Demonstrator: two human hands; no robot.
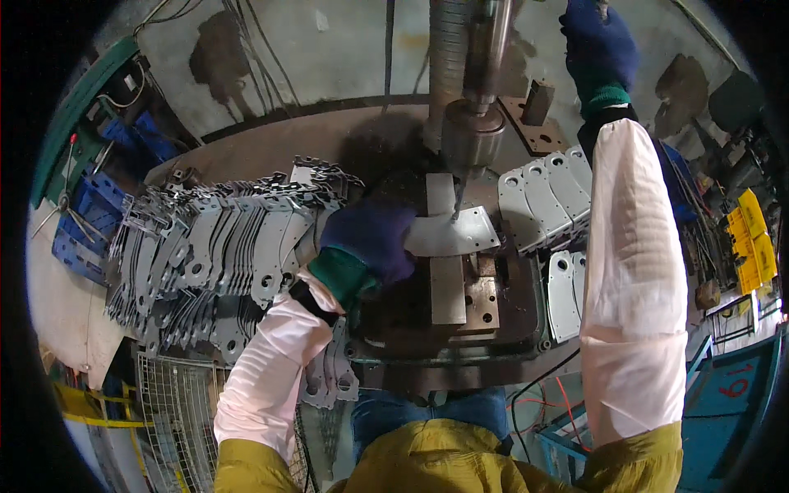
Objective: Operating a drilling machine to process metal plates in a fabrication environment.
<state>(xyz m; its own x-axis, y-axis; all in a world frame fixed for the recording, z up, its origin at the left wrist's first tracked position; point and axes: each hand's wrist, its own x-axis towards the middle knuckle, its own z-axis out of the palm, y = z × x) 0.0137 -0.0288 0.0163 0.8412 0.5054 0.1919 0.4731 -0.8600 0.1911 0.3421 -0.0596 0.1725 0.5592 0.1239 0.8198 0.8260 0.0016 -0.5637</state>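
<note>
A curved grey sheet-metal plate (450, 235) with holes at its right end lies across a steel bar (448, 292) on the drill press table. My left hand (368, 238), in a dark blue glove with a green cuff, grips the plate's left end. The drill bit (459, 199) comes down from the chuck (472, 131) to the plate's upper edge; whether it touches the metal I cannot tell. At the upper right my gloved right hand (602, 48) is closed round the drill press feed handle (602, 10), of which only a metal end shows.
Many similar plates stand in a stacked pile (222, 238) on the left. More plates (546, 193) lie in rows to the right of the drill table (386, 343). A wire basket (177, 394) stands at lower left, a yellow bin (749, 242) at far right. The drill column (444, 66) rises behind.
</note>
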